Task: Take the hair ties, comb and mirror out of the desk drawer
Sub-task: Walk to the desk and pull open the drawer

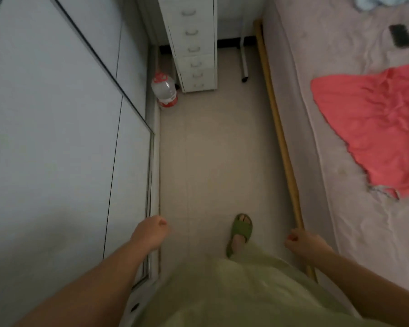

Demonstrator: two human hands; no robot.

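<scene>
Grey wardrobe panels [57, 138] line the left; beside them the left hand [151, 231] hangs curled into an empty fist. Ahead stands a tall white drawer unit [194, 43] (every drawer closed, contents unseen). The right hand [304, 240], fisted and empty, hovers near the pink-sheeted bed [340, 90].

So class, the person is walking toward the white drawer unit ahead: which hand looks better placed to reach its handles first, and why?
Probably the left hand. The drawer unit stands ahead and slightly left of centre, more in line with it, while the right hand hangs nearer the bed. Both are loosely closed, holding nothing.
</scene>
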